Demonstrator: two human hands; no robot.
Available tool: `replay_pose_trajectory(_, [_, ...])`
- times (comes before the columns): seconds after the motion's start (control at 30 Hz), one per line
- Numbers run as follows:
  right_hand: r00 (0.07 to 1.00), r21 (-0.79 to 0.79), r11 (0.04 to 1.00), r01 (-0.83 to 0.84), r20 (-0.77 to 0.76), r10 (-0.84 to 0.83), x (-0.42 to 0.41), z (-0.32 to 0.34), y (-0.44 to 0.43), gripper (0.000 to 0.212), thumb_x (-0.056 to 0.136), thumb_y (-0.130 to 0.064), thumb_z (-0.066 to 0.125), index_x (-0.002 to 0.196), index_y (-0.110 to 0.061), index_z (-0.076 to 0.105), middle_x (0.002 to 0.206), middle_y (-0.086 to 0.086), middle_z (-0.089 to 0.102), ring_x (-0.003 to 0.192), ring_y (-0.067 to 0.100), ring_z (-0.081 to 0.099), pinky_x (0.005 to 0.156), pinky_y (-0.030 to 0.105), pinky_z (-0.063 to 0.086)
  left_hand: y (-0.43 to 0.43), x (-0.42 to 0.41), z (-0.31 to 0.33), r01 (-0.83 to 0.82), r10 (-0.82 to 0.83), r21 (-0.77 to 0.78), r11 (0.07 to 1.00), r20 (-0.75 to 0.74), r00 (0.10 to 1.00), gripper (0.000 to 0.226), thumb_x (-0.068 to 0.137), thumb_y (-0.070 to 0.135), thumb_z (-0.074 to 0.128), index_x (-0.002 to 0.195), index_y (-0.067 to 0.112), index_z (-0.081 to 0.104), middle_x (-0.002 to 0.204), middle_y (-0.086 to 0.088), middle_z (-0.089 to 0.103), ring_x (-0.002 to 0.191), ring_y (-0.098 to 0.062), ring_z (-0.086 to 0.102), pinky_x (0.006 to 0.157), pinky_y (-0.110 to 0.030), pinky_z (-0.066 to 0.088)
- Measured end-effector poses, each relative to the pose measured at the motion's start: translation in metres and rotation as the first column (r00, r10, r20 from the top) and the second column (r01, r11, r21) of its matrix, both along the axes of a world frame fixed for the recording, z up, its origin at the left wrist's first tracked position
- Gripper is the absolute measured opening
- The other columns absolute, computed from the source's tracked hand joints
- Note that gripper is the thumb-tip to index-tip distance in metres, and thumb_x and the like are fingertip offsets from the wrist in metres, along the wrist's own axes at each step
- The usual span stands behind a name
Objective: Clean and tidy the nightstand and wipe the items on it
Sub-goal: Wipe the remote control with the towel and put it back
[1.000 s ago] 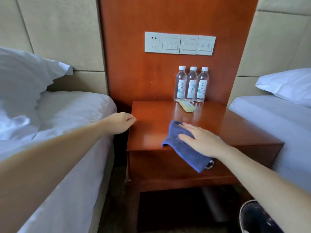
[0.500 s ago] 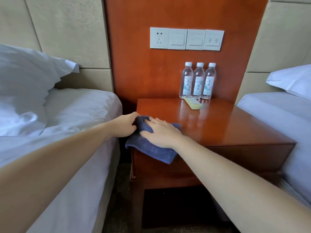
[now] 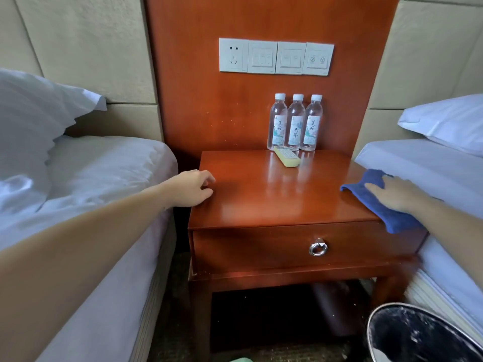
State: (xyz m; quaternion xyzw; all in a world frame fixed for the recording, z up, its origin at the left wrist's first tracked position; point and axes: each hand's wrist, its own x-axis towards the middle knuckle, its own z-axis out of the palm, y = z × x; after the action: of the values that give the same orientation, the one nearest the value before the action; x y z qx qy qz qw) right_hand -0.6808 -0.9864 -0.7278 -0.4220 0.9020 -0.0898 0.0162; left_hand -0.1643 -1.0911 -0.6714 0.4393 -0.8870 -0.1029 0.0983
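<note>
A glossy red-brown nightstand (image 3: 261, 205) stands between two beds. Three clear water bottles (image 3: 294, 122) line up at the back of its top, against the wooden panel. A pale yellow remote (image 3: 287, 156) lies just in front of them. My right hand (image 3: 394, 194) presses flat on a blue cloth (image 3: 366, 193) at the right edge of the top; the cloth hangs over the front right corner. My left hand (image 3: 193, 188) rests on the top's left edge with loosely curled fingers and holds nothing.
White beds flank the nightstand, the left bed (image 3: 91, 184) and the right bed (image 3: 428, 168), each with a pillow. The drawer has a metal ring pull (image 3: 318, 249). A dark waste bin (image 3: 418, 335) stands at the lower right. A switch panel (image 3: 276, 57) sits on the wall.
My right hand has swept the blue cloth from the left side of the top across to the right edge. My left hand has stayed at the left edge.
</note>
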Motion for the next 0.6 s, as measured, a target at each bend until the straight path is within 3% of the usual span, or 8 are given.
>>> replay_pose_trajectory(0.03, [0.999,-0.008,1.0,-0.028,-0.018,0.028,0.025,0.014,0.003,0.043,0.09,-0.062,0.037,0.064,-0.036,0.015,0.07,-0.007,0.014,0.06,0.012,0.017,0.066,0.032,0.023,0.005,-0.004,0.0,0.007,-0.007,0.001,1.0,0.026,1.0,0.043,0.098,0.031,0.052,0.139,0.018,0.045,0.134,-0.006,0.05,0.12,-0.021,0.052,0.101,-0.028,0.039])
replay_pose_trajectory(0.1, [0.996,-0.091,0.993,-0.072,-0.058,0.067,0.092,0.035,0.018,0.038,0.09,-0.068,0.032,0.072,-0.034,0.038,0.075,-0.003,0.033,0.071,0.018,0.041,0.077,0.04,0.041,0.016,-0.012,0.0,0.027,-0.027,0.009,1.0,0.056,0.998,0.051,0.098,0.039,0.051,0.143,0.019,0.04,0.142,-0.005,0.042,0.123,-0.024,0.049,0.106,-0.036,0.038])
replay_pose_trajectory(0.17, [0.987,-0.036,0.987,-0.157,0.005,0.158,0.154,0.048,0.034,0.053,0.091,-0.069,0.028,0.112,-0.027,0.052,0.113,0.006,0.054,0.109,0.028,0.052,0.1,0.05,0.038,0.03,-0.019,0.003,0.054,-0.054,0.003,0.999,0.06,0.997,0.055,0.098,0.043,0.049,0.146,0.019,0.036,0.148,-0.005,0.038,0.129,-0.025,0.045,0.109,-0.042,0.036])
replay_pose_trajectory(0.23, [0.953,-0.03,0.953,-0.302,0.005,0.302,0.196,0.054,0.033,0.063,0.096,-0.065,0.026,0.145,-0.027,0.034,0.152,0.005,0.038,0.138,0.03,0.036,0.113,0.05,0.025,0.046,-0.026,0.009,0.084,-0.084,-0.002,0.996,0.063,0.995,0.057,0.098,0.044,0.047,0.148,0.019,0.034,0.151,-0.005,0.035,0.135,-0.026,0.04,0.113,-0.043,0.03])
replay_pose_trajectory(0.27, [0.926,-0.015,0.926,-0.378,0.009,0.379,0.211,0.053,0.031,0.064,0.098,-0.062,0.025,0.151,-0.028,0.024,0.159,0.002,0.025,0.145,0.028,0.023,0.117,0.05,0.016,0.054,-0.028,0.012,0.1,-0.099,-0.004,0.995,0.072,0.992,0.058,0.098,0.044,0.046,0.148,0.018,0.033,0.152,-0.005,0.034,0.137,-0.025,0.038,0.115,-0.044,0.027])
replay_pose_trajectory(0.33, [0.888,-0.007,0.888,-0.46,0.0,0.46,0.234,0.051,0.029,0.062,0.1,-0.058,0.023,0.154,-0.029,0.016,0.162,0.001,0.012,0.15,0.023,0.004,0.12,0.047,0.001,0.071,-0.032,0.017,0.123,-0.122,-0.006,0.992,0.09,0.988,0.058,0.099,0.043,0.046,0.149,0.018,0.031,0.153,-0.004,0.033,0.138,-0.024,0.036,0.117,-0.047,0.022])
replay_pose_trajectory(0.4, [0.887,-0.079,0.884,-0.462,-0.019,0.462,0.245,0.052,0.034,0.06,0.101,-0.054,0.024,0.154,-0.026,0.02,0.161,0.0,0.016,0.15,0.021,0.001,0.119,0.045,-0.002,0.084,-0.031,0.02,0.134,-0.133,-0.002,0.991,0.097,0.986,0.059,0.099,0.043,0.045,0.15,0.018,0.029,0.154,-0.003,0.031,0.139,-0.024,0.035,0.118,-0.048,0.019])
replay_pose_trajectory(0.6, [0.878,-0.318,0.825,-0.467,-0.055,0.476,0.258,0.061,0.082,0.049,0.101,-0.037,0.042,0.146,-0.018,0.039,0.151,0.007,0.04,0.141,0.026,0.032,0.11,0.038,0.029,0.122,-0.03,0.03,0.151,-0.16,0.083,0.985,0.11,0.981,0.065,0.099,0.047,0.045,0.153,0.018,0.02,0.159,-0.003,0.023,0.144,-0.023,0.028,0.12,-0.043,0.017])
